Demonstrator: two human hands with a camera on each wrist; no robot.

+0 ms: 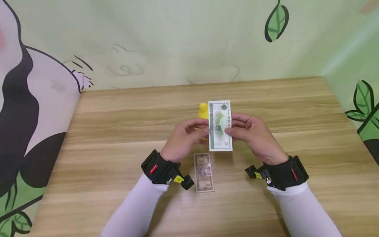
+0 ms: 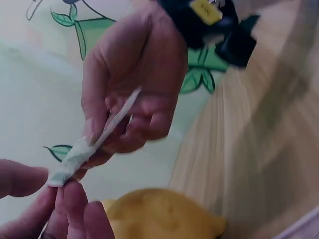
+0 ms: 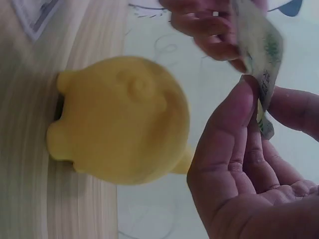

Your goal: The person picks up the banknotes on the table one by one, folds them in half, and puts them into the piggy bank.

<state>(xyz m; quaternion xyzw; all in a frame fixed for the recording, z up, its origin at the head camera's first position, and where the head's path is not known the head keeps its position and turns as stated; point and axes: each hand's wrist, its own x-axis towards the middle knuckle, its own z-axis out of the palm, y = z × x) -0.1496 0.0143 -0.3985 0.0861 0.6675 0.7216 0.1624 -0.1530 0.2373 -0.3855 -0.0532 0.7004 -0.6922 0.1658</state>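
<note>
A green-and-white banknote [image 1: 218,125] is held up lengthwise above the table. The left hand [image 1: 184,137] pinches its left edge between thumb and fingers; the right hand [image 1: 255,135] pinches the right edge. In the right wrist view the banknote [image 3: 264,55] looks bent, with fingers of both hands on it. Behind it stands a yellow piggy bank [image 3: 122,119], largely covered by the note and left hand in the head view. Nearer the person, a brownish banknote [image 1: 203,172] lies flat on the table.
The wood-grain table [image 1: 118,125] meets a pale green wall [image 1: 177,39] along its far edge. Cartoon panda and leaf drawings decorate the walls. Black straps with small cameras sit on both wrists, above white sleeves [image 1: 133,207].
</note>
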